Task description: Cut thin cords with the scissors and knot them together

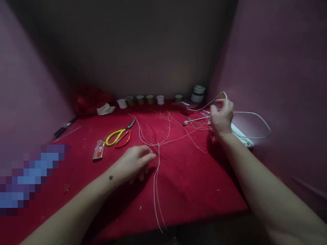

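Thin pale cords (158,154) meet at a small knot near the middle of the red cloth; two ends hang over the front edge, and others spread toward the back. Just left of the knot, my left hand (139,160) hovers with its fingers loosely bent; its lower fingers are partly hidden. My right hand (222,115) is raised at the back right, thumb and fingers curled, beside the white cable (251,112) and tangled thread (195,122). What its fingertips hold, if anything, cannot be made out. A white cable plug (185,123) lies left of that hand.
Scissors (119,137) with yellow and red handles lie left of centre, beside a small flat box (98,150). Several spools (140,99) and a lidded jar (198,94) line the back. A white device (241,134) sits at right, a dark-handled tool (63,128) at left.
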`<state>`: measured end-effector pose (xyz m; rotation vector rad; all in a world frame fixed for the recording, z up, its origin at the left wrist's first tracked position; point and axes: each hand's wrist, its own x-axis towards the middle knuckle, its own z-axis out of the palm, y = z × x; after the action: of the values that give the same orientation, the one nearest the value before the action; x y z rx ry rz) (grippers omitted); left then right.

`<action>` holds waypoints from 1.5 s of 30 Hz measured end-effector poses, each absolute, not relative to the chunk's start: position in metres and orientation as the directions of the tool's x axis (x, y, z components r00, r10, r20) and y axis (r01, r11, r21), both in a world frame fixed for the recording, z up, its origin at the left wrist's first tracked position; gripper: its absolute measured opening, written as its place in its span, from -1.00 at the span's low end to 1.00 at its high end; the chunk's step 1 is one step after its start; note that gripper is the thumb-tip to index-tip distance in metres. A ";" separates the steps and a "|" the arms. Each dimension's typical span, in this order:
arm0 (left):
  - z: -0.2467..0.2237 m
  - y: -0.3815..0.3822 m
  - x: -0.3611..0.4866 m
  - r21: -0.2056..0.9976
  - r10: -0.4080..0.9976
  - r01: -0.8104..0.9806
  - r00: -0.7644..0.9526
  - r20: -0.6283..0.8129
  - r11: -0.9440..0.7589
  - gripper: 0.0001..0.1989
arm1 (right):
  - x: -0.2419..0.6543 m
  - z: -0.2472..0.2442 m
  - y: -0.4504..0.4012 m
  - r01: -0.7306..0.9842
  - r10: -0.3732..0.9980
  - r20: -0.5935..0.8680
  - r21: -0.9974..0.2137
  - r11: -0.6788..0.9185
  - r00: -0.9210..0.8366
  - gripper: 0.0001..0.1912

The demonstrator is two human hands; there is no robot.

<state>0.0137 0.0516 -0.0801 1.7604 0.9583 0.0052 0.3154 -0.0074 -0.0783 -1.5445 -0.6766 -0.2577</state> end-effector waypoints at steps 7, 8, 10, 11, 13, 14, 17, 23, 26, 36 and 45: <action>-0.093 0.057 0.031 0.917 0.580 0.185 0.726 -0.370 0.355 -0.87 | 0.208 -0.097 0.001 0.725 0.948 0.214 -0.689 -0.025 0.236 -0.83; -0.096 0.056 0.033 0.901 0.541 0.175 0.748 -0.385 0.398 -0.86 | 0.198 -0.101 0.001 0.761 0.961 0.191 -0.649 -0.029 0.200 -0.83; -0.100 0.052 0.036 0.878 0.500 0.161 0.770 -0.397 0.450 -0.86 | 0.188 -0.108 0.002 0.826 0.971 0.179 -0.563 -0.031 0.158 -0.85; -0.101 0.050 0.037 0.871 0.491 0.159 0.772 -0.404 0.466 -0.88 | 0.186 -0.110 0.002 0.850 0.974 0.174 -0.526 -0.032 0.144 -0.87; -0.103 0.046 0.038 0.859 0.488 0.164 0.765 -0.421 0.485 -0.93 | 0.187 -0.111 0.002 0.877 0.978 0.171 -0.481 -0.023 0.119 -0.90; -0.103 0.044 0.039 0.859 0.493 0.171 0.758 -0.428 0.483 -0.94 | 0.187 -0.111 0.002 0.876 0.979 0.172 -0.482 -0.017 0.113 -0.91; -0.104 0.040 0.041 0.883 0.524 0.195 0.742 -0.417 0.427 -0.91 | 0.188 -0.106 0.001 0.811 0.985 0.116 -0.584 -0.039 0.131 -0.91; -0.102 0.036 0.044 0.890 0.525 0.269 0.730 -0.438 0.369 -0.84 | 0.187 -0.102 0.006 0.766 0.981 0.054 -0.633 -0.110 0.185 -0.91; -0.102 0.035 0.044 0.895 0.536 0.275 0.724 -0.433 0.351 -0.86 | 0.190 -0.103 0.012 0.780 0.980 0.059 -0.616 -0.115 0.191 -0.90; -0.105 0.036 0.044 0.903 0.558 0.260 0.717 -0.418 0.342 -0.90 | 0.188 -0.100 0.015 0.820 0.977 0.000 -0.544 -0.180 0.215 -0.89; -0.108 0.039 0.040 0.909 0.538 0.206 0.750 -0.385 0.363 -0.89 | 0.192 -0.106 0.012 0.813 0.985 0.045 -0.571 -0.112 0.168 -0.88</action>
<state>0.0400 0.0386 -0.1081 1.2077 0.7337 0.2401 0.1916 0.0120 -0.1058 -1.9802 -1.6959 0.4831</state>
